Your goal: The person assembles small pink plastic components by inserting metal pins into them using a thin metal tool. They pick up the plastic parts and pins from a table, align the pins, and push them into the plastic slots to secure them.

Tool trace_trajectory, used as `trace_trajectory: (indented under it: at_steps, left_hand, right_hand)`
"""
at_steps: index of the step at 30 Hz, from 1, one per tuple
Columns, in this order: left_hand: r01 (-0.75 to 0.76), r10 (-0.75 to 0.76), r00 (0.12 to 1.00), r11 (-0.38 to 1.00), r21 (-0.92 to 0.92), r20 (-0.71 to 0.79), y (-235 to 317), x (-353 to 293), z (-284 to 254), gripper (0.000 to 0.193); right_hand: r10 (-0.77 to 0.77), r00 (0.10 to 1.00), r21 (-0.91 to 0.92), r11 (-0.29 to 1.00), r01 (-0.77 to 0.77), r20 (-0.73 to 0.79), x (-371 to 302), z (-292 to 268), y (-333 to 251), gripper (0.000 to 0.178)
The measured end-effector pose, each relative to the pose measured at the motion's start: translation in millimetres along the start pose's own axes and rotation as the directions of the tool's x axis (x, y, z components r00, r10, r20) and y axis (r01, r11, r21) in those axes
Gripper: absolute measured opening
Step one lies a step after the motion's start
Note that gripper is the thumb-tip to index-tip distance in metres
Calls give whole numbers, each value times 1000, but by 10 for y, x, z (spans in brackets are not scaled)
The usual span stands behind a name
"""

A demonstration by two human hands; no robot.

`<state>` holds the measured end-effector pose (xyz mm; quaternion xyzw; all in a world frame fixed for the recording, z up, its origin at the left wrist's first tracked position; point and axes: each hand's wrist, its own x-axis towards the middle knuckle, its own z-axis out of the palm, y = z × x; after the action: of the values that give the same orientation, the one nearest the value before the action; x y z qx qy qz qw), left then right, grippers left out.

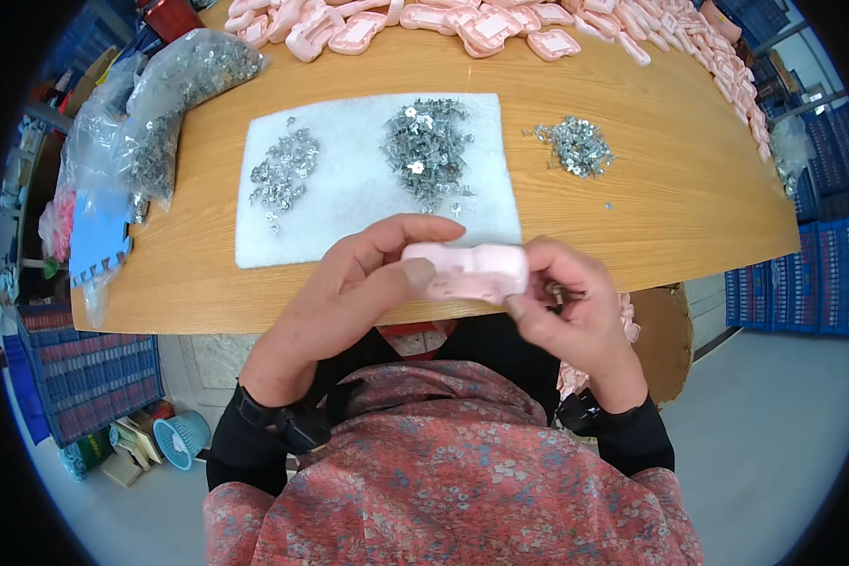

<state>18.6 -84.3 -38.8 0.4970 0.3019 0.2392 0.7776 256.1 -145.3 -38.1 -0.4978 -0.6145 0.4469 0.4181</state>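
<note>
A pale pink plastic shell (pixel 476 264), oblong with a waist and rounded ends, is held level just above the table's near edge. My left hand (pixel 358 278) is closed around its left end, thumb on the near face and fingers behind. At the right end, my right hand (pixel 580 307) pinches the shell's corner with thumb and fingers. Small dark, shiny bits show between the curled right fingers, too blurred to name. Beyond the hands lies a white foam sheet (pixel 349 226) carrying a larger pile of small metal parts (pixel 429 151) and a smaller metal pile (pixel 285 172).
Another metal heap (pixel 582 146) sits on the wooden table (pixel 670 208) to the right. Many pink shells (pixel 491 28) line the far edge. Plastic bags of metal parts (pixel 184 90) and a blue foam mat (pixel 101 236) stand left. Below are blue crates (pixel 90 368) and a basket (pixel 181 437).
</note>
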Motion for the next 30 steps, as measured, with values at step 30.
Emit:
trace_trajectory:
  at_steps: [30]
  left_hand:
    - [-306,245,867,949,-77,-433,-285,399,57,46]
  right_hand:
    - [-388,902,-621,759,197,-188,556,432,110,13]
